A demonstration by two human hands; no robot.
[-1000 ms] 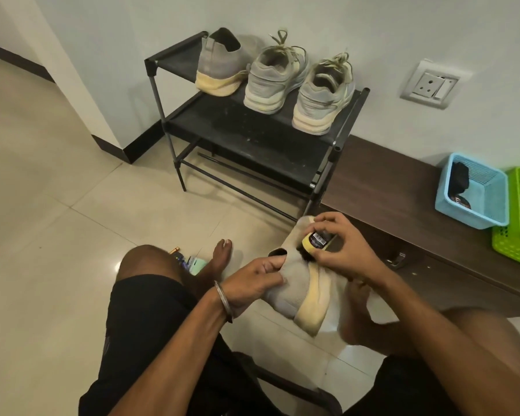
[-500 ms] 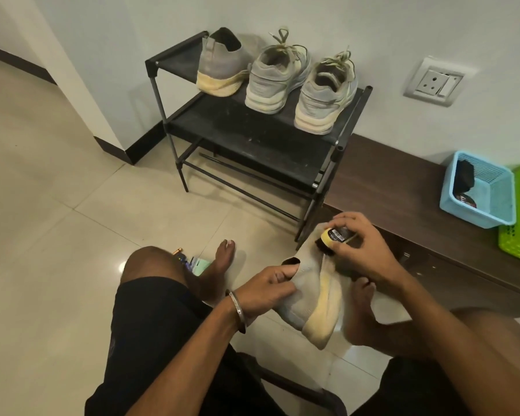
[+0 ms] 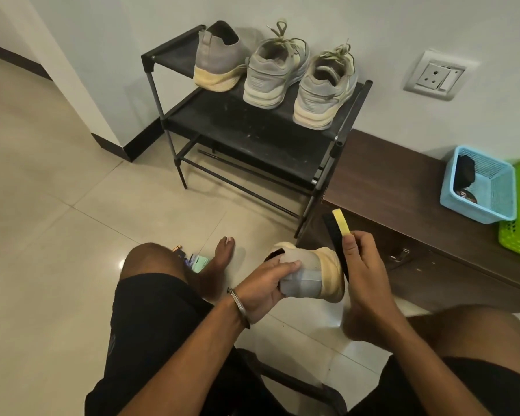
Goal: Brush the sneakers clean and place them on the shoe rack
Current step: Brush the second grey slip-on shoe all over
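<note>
Yellow plastic and black bristles: that is the brush [image 3: 336, 235] my right hand [image 3: 362, 265] pinches by its handle, standing almost upright with the bristle edge just beside the cream sole of the grey sneaker [image 3: 308, 276]. My left hand [image 3: 269, 291] curls round that sneaker from the collar side and holds it above the floor, between my knees, toe pointing away toward the bench [image 3: 403, 187].

Out past the hands, the shoe rack [image 3: 252, 127] already carries three sneakers on its top shelf — the matching grey one [image 3: 219, 60] at the left, and a laced pair [image 3: 300, 78] beside it. I judge the task close to done: one shoe is in hand, and it has yet to go up next to its partner.

I cannot tell whether the bristles touch the sole or hang just off it — my fingers cover the lower handle. The far side of the held sneaker is hidden, and the dark things in the blue basket [image 3: 478, 187] are too small to name.
</note>
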